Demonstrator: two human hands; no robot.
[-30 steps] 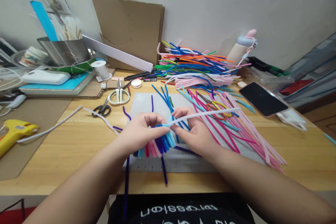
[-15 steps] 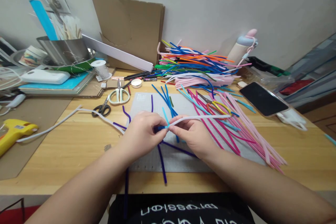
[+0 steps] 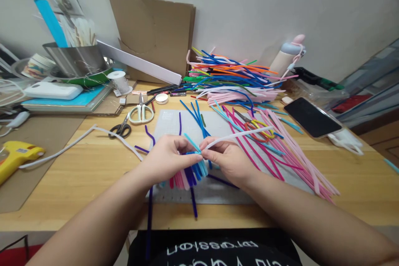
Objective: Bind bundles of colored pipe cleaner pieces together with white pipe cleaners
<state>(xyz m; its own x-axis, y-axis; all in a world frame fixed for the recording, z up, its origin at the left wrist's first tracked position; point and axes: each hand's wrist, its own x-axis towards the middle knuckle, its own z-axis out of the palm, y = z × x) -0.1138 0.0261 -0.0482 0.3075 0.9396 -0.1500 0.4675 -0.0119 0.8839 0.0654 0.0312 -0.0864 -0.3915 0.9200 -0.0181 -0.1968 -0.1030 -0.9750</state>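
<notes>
In the head view my left hand (image 3: 170,156) is closed on a row of short pipe cleaners (image 3: 189,174) in pink, purple, blue and light blue, which hang below its fingers. A light blue pipe cleaner (image 3: 192,142) sticks up between both hands. My right hand (image 3: 232,160) pinches a white pipe cleaner (image 3: 246,134) against the row's right end; its free end points right. Fingers hide the exact join. Another white length (image 3: 118,136) runs left from behind my left hand. Purple pipe cleaners (image 3: 193,203) lie on the grey mat (image 3: 177,196) underneath.
Pink pipe cleaners (image 3: 299,156) and scissors with red and yellow handles (image 3: 258,129) lie right. A multicoloured pile (image 3: 233,75) is at the back. White-handled scissors (image 3: 141,113), black-handled scissors (image 3: 121,129) and a yellow glue gun (image 3: 21,156) are left; a phone (image 3: 312,117) is right.
The row in my left hand has tilted, so its coloured lower ends now show. The white pipe cleaner's free end has risen slightly, and the light blue tip leans further left.
</notes>
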